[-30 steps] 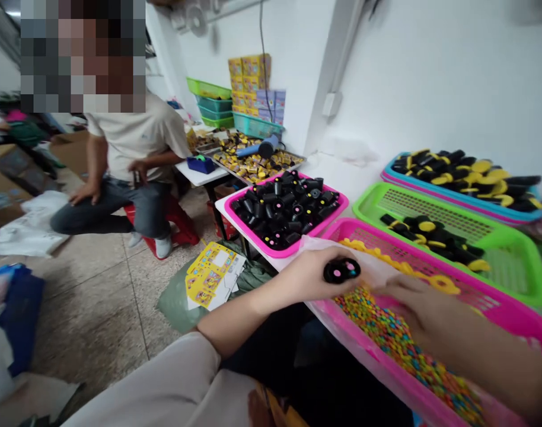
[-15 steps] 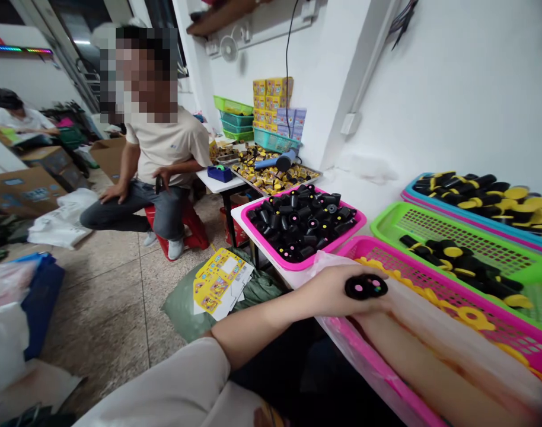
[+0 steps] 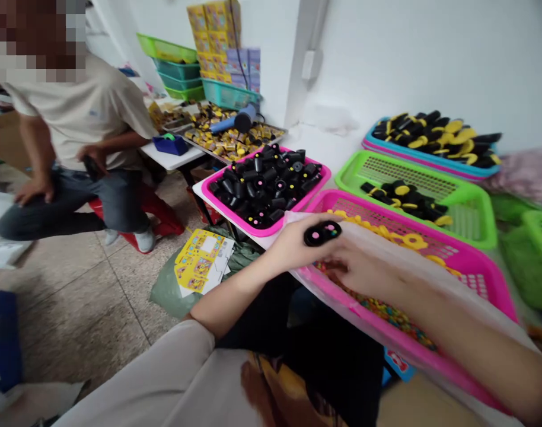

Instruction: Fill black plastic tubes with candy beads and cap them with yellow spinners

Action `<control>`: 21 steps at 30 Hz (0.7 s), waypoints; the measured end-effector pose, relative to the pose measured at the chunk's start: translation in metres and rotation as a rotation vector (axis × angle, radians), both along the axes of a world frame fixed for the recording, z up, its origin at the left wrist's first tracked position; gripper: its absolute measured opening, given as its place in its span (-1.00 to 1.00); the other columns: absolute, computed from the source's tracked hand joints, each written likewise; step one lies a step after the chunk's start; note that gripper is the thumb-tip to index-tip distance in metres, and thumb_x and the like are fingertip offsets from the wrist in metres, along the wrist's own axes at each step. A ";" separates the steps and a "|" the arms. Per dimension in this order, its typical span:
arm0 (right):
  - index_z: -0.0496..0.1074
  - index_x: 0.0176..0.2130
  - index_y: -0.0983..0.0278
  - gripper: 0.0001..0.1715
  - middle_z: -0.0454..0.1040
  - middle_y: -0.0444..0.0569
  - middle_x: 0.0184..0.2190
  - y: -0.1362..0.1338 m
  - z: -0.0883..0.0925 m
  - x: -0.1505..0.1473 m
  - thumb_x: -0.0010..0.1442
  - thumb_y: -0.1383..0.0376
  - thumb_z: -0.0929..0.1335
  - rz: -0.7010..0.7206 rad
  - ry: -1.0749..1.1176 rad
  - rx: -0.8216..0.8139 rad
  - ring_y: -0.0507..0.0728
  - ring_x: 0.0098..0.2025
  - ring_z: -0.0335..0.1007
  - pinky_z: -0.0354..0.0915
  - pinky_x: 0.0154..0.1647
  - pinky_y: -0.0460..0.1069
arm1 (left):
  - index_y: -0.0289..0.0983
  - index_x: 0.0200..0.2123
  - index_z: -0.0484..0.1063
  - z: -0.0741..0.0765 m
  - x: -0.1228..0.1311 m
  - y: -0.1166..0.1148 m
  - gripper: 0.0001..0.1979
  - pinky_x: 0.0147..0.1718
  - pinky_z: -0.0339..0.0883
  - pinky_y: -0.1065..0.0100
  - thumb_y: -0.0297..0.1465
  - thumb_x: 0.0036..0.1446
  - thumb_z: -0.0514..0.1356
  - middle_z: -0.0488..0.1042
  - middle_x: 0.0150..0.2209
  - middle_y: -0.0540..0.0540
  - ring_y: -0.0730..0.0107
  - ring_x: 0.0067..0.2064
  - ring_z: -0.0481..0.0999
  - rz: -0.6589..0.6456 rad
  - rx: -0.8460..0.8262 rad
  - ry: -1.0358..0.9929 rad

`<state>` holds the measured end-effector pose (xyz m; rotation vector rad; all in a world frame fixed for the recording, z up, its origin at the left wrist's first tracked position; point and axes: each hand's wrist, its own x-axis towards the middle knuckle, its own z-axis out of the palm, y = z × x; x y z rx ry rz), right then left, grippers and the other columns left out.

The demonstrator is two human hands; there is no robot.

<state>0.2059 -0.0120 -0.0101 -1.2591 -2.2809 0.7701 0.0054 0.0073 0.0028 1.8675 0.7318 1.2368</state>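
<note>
My left hand (image 3: 289, 242) is closed around a pair of black plastic tubes (image 3: 322, 233), held side by side with their round ends up. Pink dots and a small green one show on those ends. Just to the right, my right hand (image 3: 357, 264) has its fingers bent together over the pink basket (image 3: 484, 279); whatever they pinch is too small or hidden to make out. Under that hand, small multicoloured beads (image 3: 391, 317) lie on a whitish plastic sheet in the basket. Yellow flower-shaped rings (image 3: 414, 240) line the basket's far side.
A pink tray (image 3: 271, 228) of black tubes stands ahead. Behind the basket are a green basket (image 3: 471, 207) and a blue tray (image 3: 373, 142) with black-and-yellow pieces. A seated person (image 3: 88, 112) is at the left, near a metal tray (image 3: 277, 135) of small yellow pieces.
My view has turned right and down. The right hand has drawn back from behind the left one, and the beads have come into sight. My left hand keeps hold of the black tubes.
</note>
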 end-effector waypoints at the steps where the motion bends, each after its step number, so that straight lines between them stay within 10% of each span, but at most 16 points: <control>1: 0.64 -0.21 0.14 -0.82 0.71 -0.04 -0.28 -0.001 0.002 0.004 0.26 0.29 0.39 -0.005 -0.007 -0.047 0.25 -0.21 0.66 0.60 -0.13 0.17 | -0.30 0.12 0.53 0.000 0.001 0.000 -0.61 0.23 0.46 0.20 -0.32 0.25 0.33 0.64 0.13 -0.23 0.19 0.16 0.65 0.009 0.001 -0.004; 13: 0.60 -0.06 0.16 -0.70 0.68 0.01 -0.18 -0.010 0.060 0.013 0.24 0.15 0.40 -0.159 0.201 -0.015 0.22 -0.19 0.63 0.56 -0.07 0.17 | -0.29 -0.03 0.56 0.001 0.005 0.004 -0.71 0.05 0.54 0.16 -0.41 0.16 0.30 0.70 -0.06 -0.18 0.21 -0.04 0.70 0.050 0.010 0.113; 21: 0.61 -0.12 0.19 -0.59 0.56 0.06 -0.17 0.002 0.084 -0.012 0.27 0.46 0.23 0.033 -0.160 0.543 0.22 -0.12 0.54 0.51 -0.04 0.14 | -0.35 -0.08 0.59 0.003 0.012 0.007 -0.73 -0.05 0.50 0.21 -0.47 0.12 0.32 0.69 -0.14 -0.15 0.19 -0.12 0.67 0.093 -0.018 0.193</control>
